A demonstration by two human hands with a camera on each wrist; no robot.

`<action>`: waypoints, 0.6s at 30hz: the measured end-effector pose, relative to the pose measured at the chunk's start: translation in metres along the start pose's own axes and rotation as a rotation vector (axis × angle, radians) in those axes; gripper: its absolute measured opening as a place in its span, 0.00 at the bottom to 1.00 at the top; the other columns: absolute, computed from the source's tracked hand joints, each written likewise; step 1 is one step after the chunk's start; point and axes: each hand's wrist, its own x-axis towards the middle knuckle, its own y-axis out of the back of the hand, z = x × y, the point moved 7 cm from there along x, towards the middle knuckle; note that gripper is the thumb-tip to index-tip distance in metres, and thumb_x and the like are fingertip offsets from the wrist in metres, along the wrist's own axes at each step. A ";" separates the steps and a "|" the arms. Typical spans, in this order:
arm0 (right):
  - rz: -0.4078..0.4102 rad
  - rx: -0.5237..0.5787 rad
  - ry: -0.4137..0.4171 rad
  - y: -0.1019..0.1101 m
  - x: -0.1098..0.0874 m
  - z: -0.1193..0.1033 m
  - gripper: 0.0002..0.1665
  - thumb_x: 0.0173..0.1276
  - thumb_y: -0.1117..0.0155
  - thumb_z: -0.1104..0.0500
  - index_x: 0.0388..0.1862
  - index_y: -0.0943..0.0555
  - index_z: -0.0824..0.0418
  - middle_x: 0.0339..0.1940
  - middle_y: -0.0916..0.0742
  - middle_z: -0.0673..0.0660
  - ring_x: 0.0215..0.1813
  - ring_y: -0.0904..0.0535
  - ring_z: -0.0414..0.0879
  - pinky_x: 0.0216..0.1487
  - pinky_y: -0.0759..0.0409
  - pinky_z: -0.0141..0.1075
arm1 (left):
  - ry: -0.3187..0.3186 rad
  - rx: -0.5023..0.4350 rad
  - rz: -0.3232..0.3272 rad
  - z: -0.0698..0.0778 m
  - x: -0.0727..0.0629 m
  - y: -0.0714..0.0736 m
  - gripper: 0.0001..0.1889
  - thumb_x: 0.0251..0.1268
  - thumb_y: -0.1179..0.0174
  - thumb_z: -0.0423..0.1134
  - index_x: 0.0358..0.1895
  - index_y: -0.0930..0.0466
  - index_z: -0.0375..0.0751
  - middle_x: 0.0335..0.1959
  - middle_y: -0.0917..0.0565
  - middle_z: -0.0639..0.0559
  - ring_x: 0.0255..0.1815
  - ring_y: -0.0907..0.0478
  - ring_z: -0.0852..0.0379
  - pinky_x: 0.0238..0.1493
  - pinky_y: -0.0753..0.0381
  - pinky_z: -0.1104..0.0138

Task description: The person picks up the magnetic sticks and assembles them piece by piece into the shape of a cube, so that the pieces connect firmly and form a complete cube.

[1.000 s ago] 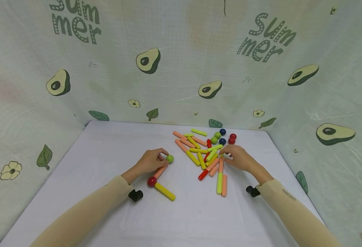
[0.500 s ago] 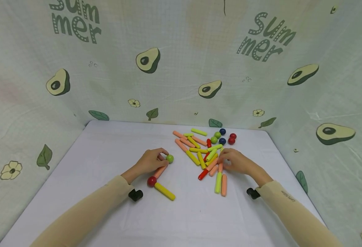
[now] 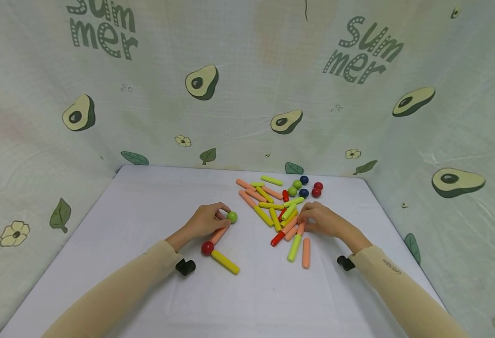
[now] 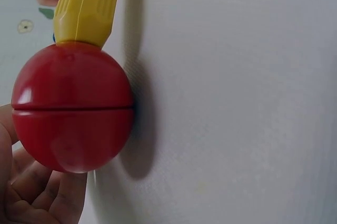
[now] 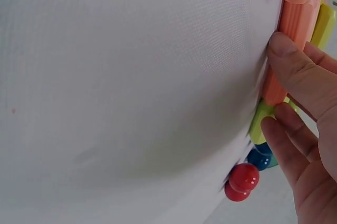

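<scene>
My left hand (image 3: 202, 220) holds an orange stick (image 3: 219, 236), its thumb and fingers round the upper part. A green ball (image 3: 232, 217) sits at the fingertips. At the stick's lower end is a red ball (image 4: 73, 108), grooved round its middle, with a yellow stick (image 3: 225, 262) joined to it. My right hand (image 3: 324, 219) pinches an orange stick (image 5: 275, 86) at the right side of the pile. A lime stick (image 3: 294, 249) stretches toward me from that orange stick's near end. A separate orange stick (image 3: 305, 253) lies just right of it.
Several yellow, orange, lime and red sticks (image 3: 271, 205) lie heaped between the hands. Behind them are green balls (image 3: 292, 191), dark blue balls (image 3: 304, 193) and red balls (image 3: 316, 192). A patterned cloth wall (image 3: 239, 112) rises round the white table (image 3: 158, 188).
My right hand has shifted slightly left and turned the pinched orange stick. The lime stick's near end has swung left, away from the separate orange stick. My left hand stays still.
</scene>
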 end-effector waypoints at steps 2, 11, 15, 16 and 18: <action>-0.004 -0.005 -0.007 -0.001 0.000 0.001 0.15 0.64 0.19 0.66 0.49 0.09 0.55 0.50 0.13 0.53 0.55 0.22 0.53 0.59 0.17 0.50 | 0.002 0.001 0.001 0.001 0.000 0.000 0.19 0.70 0.28 0.44 0.61 0.16 0.47 0.40 0.12 0.54 0.35 0.18 0.58 0.37 0.18 0.65; -0.017 -0.045 0.022 -0.002 0.004 0.003 0.16 0.62 0.18 0.65 0.48 0.08 0.53 0.48 0.13 0.50 0.54 0.22 0.51 0.57 0.16 0.46 | 0.008 0.003 0.004 0.002 0.000 0.001 0.19 0.70 0.28 0.44 0.61 0.16 0.48 0.40 0.12 0.54 0.35 0.18 0.58 0.37 0.17 0.66; -0.009 -0.067 0.048 -0.001 0.003 0.001 0.16 0.63 0.19 0.65 0.49 0.09 0.54 0.48 0.13 0.50 0.53 0.23 0.51 0.56 0.16 0.45 | 0.006 0.001 0.006 0.001 0.001 0.000 0.19 0.70 0.28 0.44 0.61 0.16 0.48 0.40 0.12 0.54 0.35 0.18 0.58 0.37 0.17 0.66; -0.008 -0.073 0.054 -0.001 0.003 0.001 0.16 0.63 0.19 0.65 0.49 0.09 0.54 0.48 0.13 0.50 0.53 0.23 0.50 0.56 0.17 0.45 | 0.005 0.001 0.006 0.002 0.001 0.000 0.19 0.70 0.28 0.44 0.61 0.16 0.49 0.41 0.12 0.54 0.35 0.18 0.58 0.38 0.17 0.66; -0.005 -0.082 0.066 -0.001 0.003 0.001 0.16 0.63 0.19 0.65 0.49 0.09 0.54 0.48 0.13 0.51 0.52 0.23 0.50 0.55 0.17 0.44 | 0.004 0.003 0.006 0.002 0.001 0.000 0.19 0.70 0.28 0.44 0.61 0.16 0.49 0.40 0.12 0.54 0.35 0.18 0.58 0.38 0.17 0.66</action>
